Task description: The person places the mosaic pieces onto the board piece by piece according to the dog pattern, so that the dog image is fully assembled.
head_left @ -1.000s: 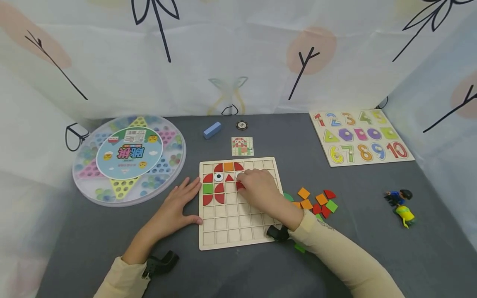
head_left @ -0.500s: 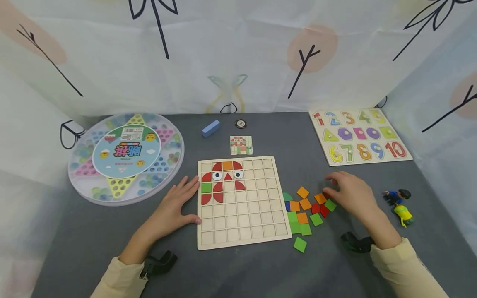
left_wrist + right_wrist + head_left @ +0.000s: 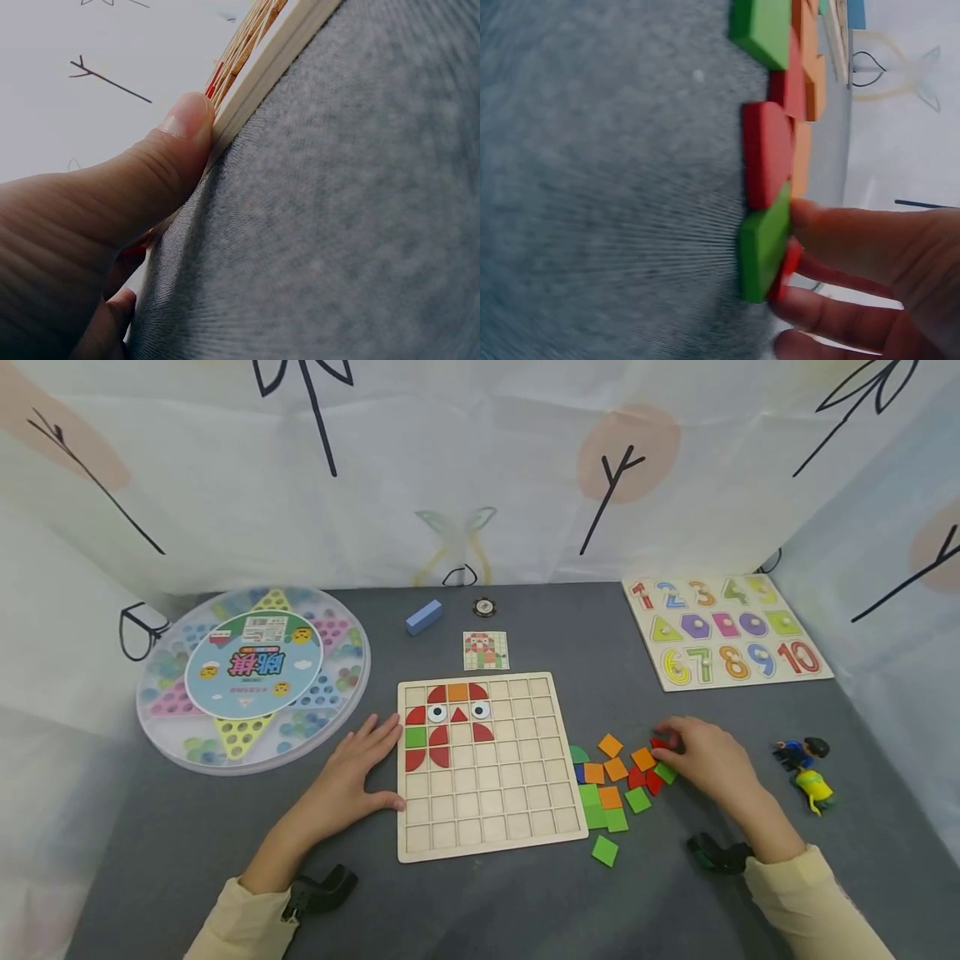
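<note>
Right behind the far edge of the table [image 3: 480, 914] hangs a creased white sheet [image 3: 495, 435], printed with peach blots [image 3: 656, 435] and black twigs [image 3: 599, 518]. More pale cloth [image 3: 52, 735] stands along the left and right edges, bluish on the right. The table's surface is dark grey, finely woven, under soft light.

Hand, right [image 3: 708, 762]: shifted from grid board [image 3: 492, 806] to loose tiles [image 3: 616, 769]; thumb and fingers now pinch red tile [image 3: 786, 271].
</note>
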### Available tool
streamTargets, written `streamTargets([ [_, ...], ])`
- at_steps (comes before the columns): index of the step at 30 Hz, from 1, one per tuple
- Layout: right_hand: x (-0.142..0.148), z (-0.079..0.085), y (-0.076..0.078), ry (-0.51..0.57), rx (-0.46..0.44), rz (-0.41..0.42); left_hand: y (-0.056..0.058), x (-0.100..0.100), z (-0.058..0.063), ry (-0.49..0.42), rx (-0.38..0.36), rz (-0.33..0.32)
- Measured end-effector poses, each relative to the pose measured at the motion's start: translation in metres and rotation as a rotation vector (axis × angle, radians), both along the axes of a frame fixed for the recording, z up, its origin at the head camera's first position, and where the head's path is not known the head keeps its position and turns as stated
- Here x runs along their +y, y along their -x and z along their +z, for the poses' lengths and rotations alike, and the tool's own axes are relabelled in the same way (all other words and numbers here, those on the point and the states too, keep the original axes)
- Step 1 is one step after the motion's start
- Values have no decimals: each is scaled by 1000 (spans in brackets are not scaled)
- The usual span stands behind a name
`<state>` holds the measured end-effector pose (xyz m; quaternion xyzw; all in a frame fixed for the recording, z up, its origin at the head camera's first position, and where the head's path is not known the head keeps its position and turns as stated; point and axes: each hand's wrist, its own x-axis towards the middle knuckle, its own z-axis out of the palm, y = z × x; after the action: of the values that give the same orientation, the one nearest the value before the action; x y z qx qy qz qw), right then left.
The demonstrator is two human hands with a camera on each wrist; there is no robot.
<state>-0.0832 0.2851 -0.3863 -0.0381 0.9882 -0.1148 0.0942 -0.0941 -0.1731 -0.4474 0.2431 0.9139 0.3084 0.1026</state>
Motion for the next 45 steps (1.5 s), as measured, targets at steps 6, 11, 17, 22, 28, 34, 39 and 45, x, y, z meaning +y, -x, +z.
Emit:
streamTargets([
  [6,-4,-3,2,22,-10,-4,-1,-3,-1,2,3,17],
  [11,-5,-3,2,74,-27,-13,0,-2,-2,1,0,13],
  [17,1,1,1,68,-35,51,1,1,0,-5,-2,2],
  [22,1,-2,2,-7,58,86,1,0,0,-14,12,-8],
  [28,-38,4,8,-10,194,147,1,0,0,-15,8,-6],
  [34,-124,2,19,11,321,421,-1,-1,0,-12,1,2],
  [39,-177,-7,25,-50,281,553,-1,0,-1,-17,8,-2],
  [45,-193,-12,28,-108,238,540,0,-1,0,-19,8,-4],
])
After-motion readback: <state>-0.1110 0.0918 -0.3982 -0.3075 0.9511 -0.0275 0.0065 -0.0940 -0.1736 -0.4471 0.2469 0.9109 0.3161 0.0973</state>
